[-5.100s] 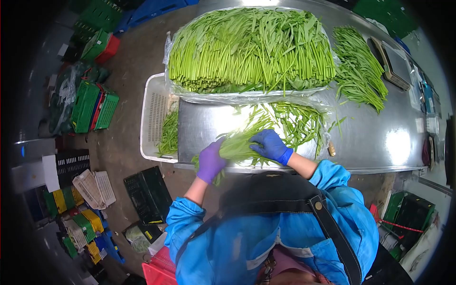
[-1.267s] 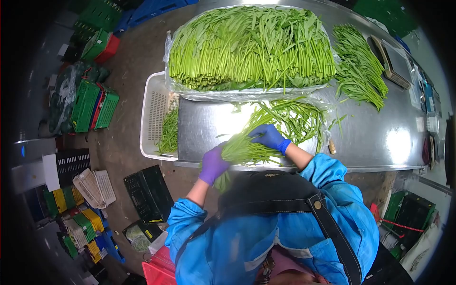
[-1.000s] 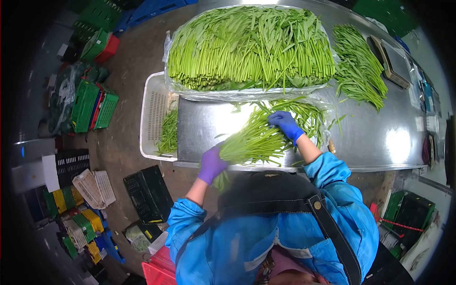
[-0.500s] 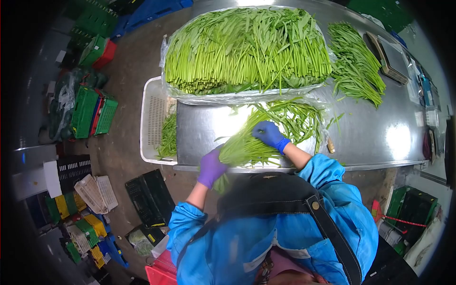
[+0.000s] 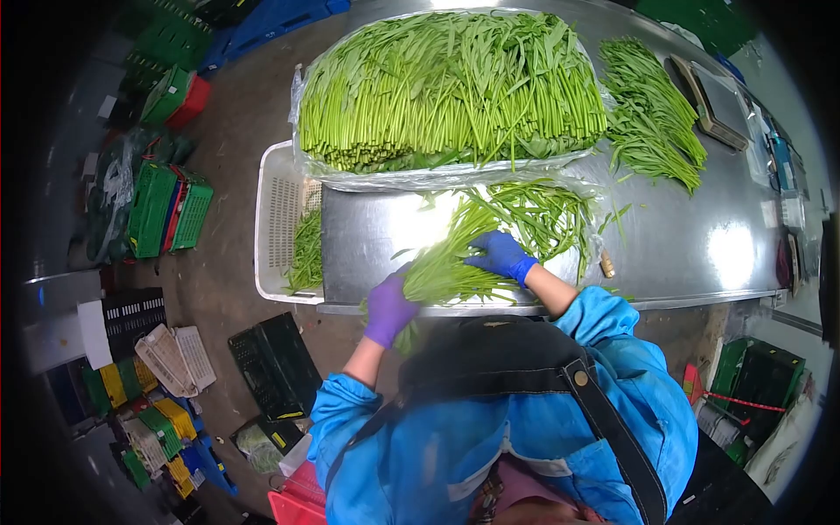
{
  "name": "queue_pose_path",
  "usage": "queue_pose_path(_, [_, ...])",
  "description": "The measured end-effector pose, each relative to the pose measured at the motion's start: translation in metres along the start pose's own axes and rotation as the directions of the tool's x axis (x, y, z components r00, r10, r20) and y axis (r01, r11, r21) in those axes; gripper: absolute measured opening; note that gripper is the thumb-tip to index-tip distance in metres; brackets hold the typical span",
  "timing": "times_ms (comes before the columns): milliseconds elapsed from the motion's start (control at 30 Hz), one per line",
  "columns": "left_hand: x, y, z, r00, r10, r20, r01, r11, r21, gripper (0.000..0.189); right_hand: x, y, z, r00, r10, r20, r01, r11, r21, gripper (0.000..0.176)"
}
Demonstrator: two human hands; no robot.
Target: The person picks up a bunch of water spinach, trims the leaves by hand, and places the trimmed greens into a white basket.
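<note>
My left hand point(image 5: 390, 310), in a purple glove, is closed around the leafy end of a bunch of water spinach point(image 5: 444, 262) at the table's front edge. Some leaves hang below that hand. The cut stems fan out to the right. My right hand point(image 5: 503, 256), in a blue glove, lies against these stems with its fingers stretched out and parted. Loose water spinach point(image 5: 553, 214) is heaped on the table just beyond the right hand. Behind it, a large plastic-lined pile of water spinach point(image 5: 451, 96) stands with its stem ends facing me.
The steel table point(image 5: 669, 254) carries another water spinach bundle point(image 5: 652, 114) at right, beside a flat scale-like device point(image 5: 719, 109). A white crate point(image 5: 280, 223) with greens stands off the table's left end. A small brown-and-tan object point(image 5: 607, 264) lies near the front edge. Crates point(image 5: 276, 366) sit on the floor.
My right hand has shifted slightly down and right, and its curled fingers have straightened along the stems. The left hand keeps its grip in nearly the same place.
</note>
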State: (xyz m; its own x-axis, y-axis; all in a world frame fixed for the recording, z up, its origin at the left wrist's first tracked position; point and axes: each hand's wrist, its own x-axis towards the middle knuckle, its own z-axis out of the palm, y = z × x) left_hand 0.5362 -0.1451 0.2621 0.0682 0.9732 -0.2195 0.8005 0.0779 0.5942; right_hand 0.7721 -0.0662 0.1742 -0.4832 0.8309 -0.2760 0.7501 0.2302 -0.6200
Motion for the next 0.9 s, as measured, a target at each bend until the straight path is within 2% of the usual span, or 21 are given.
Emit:
queue_pose_path(33, [0.0,0.0,-0.001,1.0,-0.004,0.008,0.004,1.0,0.001,0.048,-0.004,0.0,0.004,0.997,-0.045,-0.07,0.05,0.996,0.074,0.045])
queue_pose_path(67, [-0.001,0.001,-0.001,1.0,-0.007,0.017,0.007,1.0,0.002,0.049,-0.005,-0.001,0.008,0.997,-0.044,-0.07,0.05,0.996,0.078,0.045])
queue_pose_path(133, [-0.001,0.004,-0.001,1.0,-0.018,0.006,0.018,1.0,-0.024,0.05,-0.004,-0.006,0.009,0.999,0.027,-0.033,-0.021,0.982,0.186,0.04])
queue_pose_path(267, [-0.003,0.001,0.001,1.0,0.01,-0.009,-0.01,1.0,-0.024,0.048,0.009,0.001,0.021,0.999,-0.01,0.044,-0.005,0.948,0.32,0.028])
queue_pose_path(333, [-0.003,-0.002,0.001,1.0,0.007,-0.005,-0.007,1.0,-0.019,0.048,0.016,0.024,0.027,0.99,-0.116,-0.081,0.139,0.703,0.698,0.017])
queue_pose_path(367, [-0.003,-0.003,0.0,1.0,0.007,0.001,-0.007,1.0,-0.014,0.047,0.016,0.032,0.023,0.993,0.094,0.067,-0.105,0.486,0.867,0.013])
queue_pose_path(400, [-0.004,-0.004,-0.001,1.0,0.005,-0.002,-0.005,1.0,-0.014,0.047,0.013,0.038,0.008,0.987,0.126,0.095,-0.14,0.418,0.898,0.012])
queue_pose_path(433, [-0.004,-0.004,-0.003,1.0,-0.007,0.007,0.007,1.0,-0.024,0.048,0.011,0.048,-0.003,0.967,0.221,0.129,-0.199,0.335,0.921,0.012])
queue_pose_path(467, [-0.004,-0.004,-0.004,1.0,-0.018,0.015,0.018,0.999,-0.034,0.049,0.004,0.048,-0.023,0.941,0.323,0.104,-0.222,0.352,0.91,0.014])
queue_pose_path(500, [-0.004,-0.007,-0.002,1.0,-0.021,0.011,0.022,0.999,-0.036,0.049,0.006,0.075,-0.019,0.937,0.347,-0.044,-0.163,0.543,0.824,0.014])
queue_pose_path(533, [-0.005,-0.012,0.001,0.999,-0.033,0.007,0.034,0.999,-0.042,0.055,0.005,0.078,-0.024,0.875,0.423,-0.236,-0.143,0.692,0.708,0.015])
queue_pose_path(600, [-0.004,-0.017,0.004,0.999,-0.049,0.003,0.049,0.998,-0.048,0.062,-0.005,0.06,-0.034,0.853,0.245,-0.462,-0.112,0.948,0.297,0.015])
queue_pose_path(633, [-0.003,-0.018,0.006,0.999,-0.042,-0.009,0.042,0.998,-0.05,0.063,-0.007,0.048,-0.033,0.87,0.003,-0.492,0.075,0.988,0.137,0.017])
queue_pose_path(667, [-0.003,-0.017,0.007,0.999,-0.035,-0.02,0.034,0.998,-0.05,0.064,-0.008,0.033,-0.031,0.842,-0.239,-0.484,0.259,0.966,-0.025,0.02])
queue_pose_path(700, [-0.002,-0.015,0.007,0.999,-0.033,-0.015,0.033,0.998,-0.05,0.064,-0.013,0.004,-0.031,0.927,-0.218,-0.304,0.266,0.955,0.127,0.024])
queue_pose_path(733, [0.0,-0.011,0.005,0.999,-0.048,0.009,0.049,0.998,-0.041,0.064,-0.012,0.0,-0.007,0.876,-0.353,-0.33,0.404,0.91,0.099,0.026])
queue_pose_path(767, [0.002,-0.008,0.004,0.998,-0.064,0.03,0.065,0.997,-0.031,0.064,-0.017,-0.026,-0.008,0.858,-0.413,-0.304,0.455,0.887,0.077,0.026])
queue_pose_path(900, [0.0,-0.003,0.002,0.998,-0.055,0.038,0.055,0.998,0.009,0.063,-0.014,-0.044,0.013,0.861,-0.431,-0.269,0.478,0.866,0.143,0.021])
